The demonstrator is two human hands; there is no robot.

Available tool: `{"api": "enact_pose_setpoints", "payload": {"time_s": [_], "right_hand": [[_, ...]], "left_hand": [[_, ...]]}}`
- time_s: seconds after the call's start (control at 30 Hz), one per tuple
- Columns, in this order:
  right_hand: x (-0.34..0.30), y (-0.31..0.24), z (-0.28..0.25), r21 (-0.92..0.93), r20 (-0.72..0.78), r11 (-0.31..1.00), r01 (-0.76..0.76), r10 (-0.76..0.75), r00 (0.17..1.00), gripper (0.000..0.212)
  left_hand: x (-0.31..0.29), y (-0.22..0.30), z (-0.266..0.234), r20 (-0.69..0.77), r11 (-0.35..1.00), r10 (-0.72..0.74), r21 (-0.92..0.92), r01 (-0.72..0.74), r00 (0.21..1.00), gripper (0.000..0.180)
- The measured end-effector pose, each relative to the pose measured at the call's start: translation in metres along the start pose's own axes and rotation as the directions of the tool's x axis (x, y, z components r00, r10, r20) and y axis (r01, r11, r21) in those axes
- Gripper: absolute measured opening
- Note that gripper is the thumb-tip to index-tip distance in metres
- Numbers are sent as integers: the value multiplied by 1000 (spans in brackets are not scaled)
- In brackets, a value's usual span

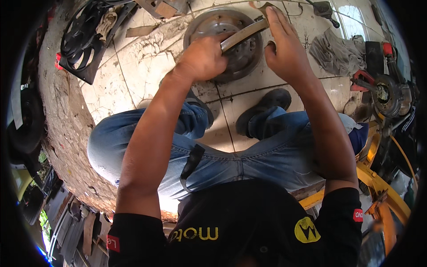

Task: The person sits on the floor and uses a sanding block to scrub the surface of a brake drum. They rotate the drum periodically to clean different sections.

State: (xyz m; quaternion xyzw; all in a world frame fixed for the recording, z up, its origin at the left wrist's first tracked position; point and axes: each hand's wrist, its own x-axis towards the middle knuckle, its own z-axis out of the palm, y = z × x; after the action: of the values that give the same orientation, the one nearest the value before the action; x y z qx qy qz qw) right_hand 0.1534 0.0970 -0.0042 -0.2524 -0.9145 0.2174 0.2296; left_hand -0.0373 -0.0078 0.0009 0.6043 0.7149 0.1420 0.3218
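Observation:
My left hand (202, 58) is closed around the lower end of a curved metal brake shoe (244, 36), which slants up to the right. At its upper end, my right hand (287, 51) has its fingers stretched together and its thumb apart. Under those fingertips is a small brown sheet (265, 8) that looks like sandpaper, pressed against the shoe's end; most of it is hidden. Beneath the shoe, a round grey steel wheel rim (205, 26) lies flat on the tiles, partly covered by my left hand.
A black radiator fan (82, 42) lies at the far left, beside a flat brown strip (141, 31). On the right are a crumpled grey cloth (339, 51), a red stand (362, 81) and a metal hub (388, 95). A yellow metal frame (384, 191) stands near my right elbow.

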Motion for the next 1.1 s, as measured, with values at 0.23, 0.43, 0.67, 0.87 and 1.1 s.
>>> {"api": "enact_pose_setpoints", "payload": {"time_s": [0.23,0.43,0.67,0.87,1.1], "right_hand": [[12,-32,-17,-54,196,995,85,-73,978,67],[5,-12,8,-88,31,994,67,-64,997,70],[11,1,-2,-117,96,992,44,-33,995,72],[3,-27,5,-119,117,984,136,-122,986,70],[8,12,2,-46,14,998,-48,48,999,70]], "left_hand": [[9,-10,1,73,998,-57,-4,58,996,50],[9,1,-8,40,998,-60,2,60,997,51],[10,-1,-9,47,992,-107,-64,110,993,49],[15,-5,-6,92,997,-72,35,70,993,30],[9,0,-7,-16,992,-111,-67,110,994,36]]}}
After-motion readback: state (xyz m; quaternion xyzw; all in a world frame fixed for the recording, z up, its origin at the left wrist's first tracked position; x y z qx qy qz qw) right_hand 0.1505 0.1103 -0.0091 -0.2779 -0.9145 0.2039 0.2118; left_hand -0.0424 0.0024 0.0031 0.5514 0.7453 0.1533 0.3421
